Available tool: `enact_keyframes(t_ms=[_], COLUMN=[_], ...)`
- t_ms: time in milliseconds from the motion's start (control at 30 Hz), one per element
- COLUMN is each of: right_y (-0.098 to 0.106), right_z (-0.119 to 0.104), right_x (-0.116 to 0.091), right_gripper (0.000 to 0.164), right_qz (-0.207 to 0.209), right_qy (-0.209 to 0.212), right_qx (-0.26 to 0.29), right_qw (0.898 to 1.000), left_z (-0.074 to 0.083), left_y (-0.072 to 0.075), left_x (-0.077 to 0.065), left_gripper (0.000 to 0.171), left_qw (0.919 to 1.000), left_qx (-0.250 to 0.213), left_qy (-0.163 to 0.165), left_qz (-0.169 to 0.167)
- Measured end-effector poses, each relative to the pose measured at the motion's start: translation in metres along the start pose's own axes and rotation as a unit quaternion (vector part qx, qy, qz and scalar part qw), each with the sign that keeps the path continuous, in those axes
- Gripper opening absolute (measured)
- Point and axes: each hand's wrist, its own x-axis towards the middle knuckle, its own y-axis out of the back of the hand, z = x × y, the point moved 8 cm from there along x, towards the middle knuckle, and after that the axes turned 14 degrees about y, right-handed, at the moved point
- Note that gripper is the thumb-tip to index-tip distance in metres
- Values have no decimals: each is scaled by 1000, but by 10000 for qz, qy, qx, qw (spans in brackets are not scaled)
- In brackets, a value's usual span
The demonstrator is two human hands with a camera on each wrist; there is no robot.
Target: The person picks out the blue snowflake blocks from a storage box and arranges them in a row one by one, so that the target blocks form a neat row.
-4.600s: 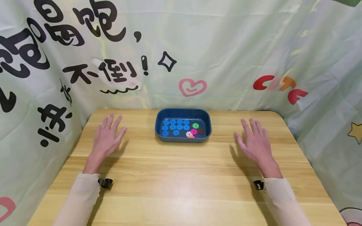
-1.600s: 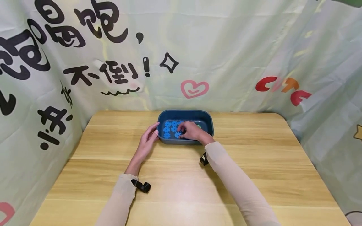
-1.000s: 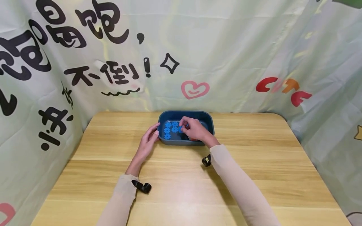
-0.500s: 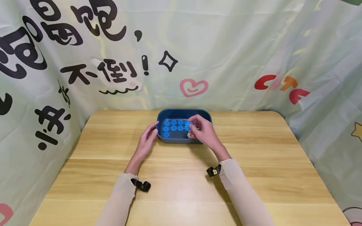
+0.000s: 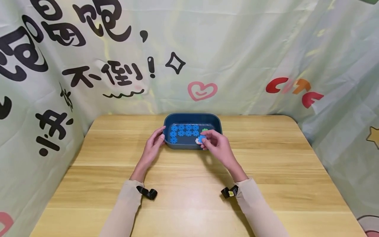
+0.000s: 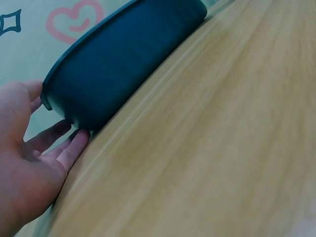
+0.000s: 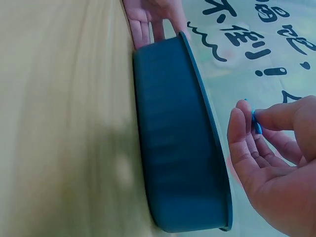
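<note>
My right hand [image 5: 221, 148] pinches a blue snowflake-shaped plastic disc [image 5: 201, 138] between thumb and fingers, above the right front of the bin. In the right wrist view this blue disc [image 7: 256, 124] shows edge-on, higher than the rim. The dark blue bin [image 5: 180, 146] sits at the far middle of the table. Against its left end rests my left hand [image 5: 151, 148], fingers fairly straight; the left wrist view shows fingertips [image 6: 79, 138] touching the outer wall. Inside lie several blue discs [image 5: 181, 131] at left and a green one [image 5: 205, 130] at right. A white piece [image 5: 197, 141] shows beside the held disc; the right hand hides other pieces.
The wooden table [image 5: 183, 184] extends in front of the bin and to both sides. A printed curtain [image 5: 237, 59] hangs directly behind it and along the sides. Each wrist carries a small black camera, the left camera [image 5: 148, 193] near the sleeve cuff.
Both hands came in from the table's sides to the bin. The right hand took a blue disc from the bin's front middle, raised it and drew it rightward and nearer. The left hand stayed at the bin's end.
</note>
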Motion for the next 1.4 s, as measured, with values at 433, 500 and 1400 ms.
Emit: enact_keyframes(t_ms=[433,500,1400], right_y=[-24,-28,-93], right_z=[9,10,22], right_x=[-19,-19,-34], right_gripper=[34,35,26], right_qz=[-528,-593,-1551], right_qy=[-210,-239,-414], right_qx=[-197,-195,-813], right_qw=[9982,9978,9837], left_z=[0,1,-1], left_y=[1,1,3], left_x=[1,1,1], left_gripper=[47,47,46], left_qw=[10000,9999,9998], left_qx=[-60,-84,-200], left_qy=[-66,-96,-71], left_qz=[2,-25,-4])
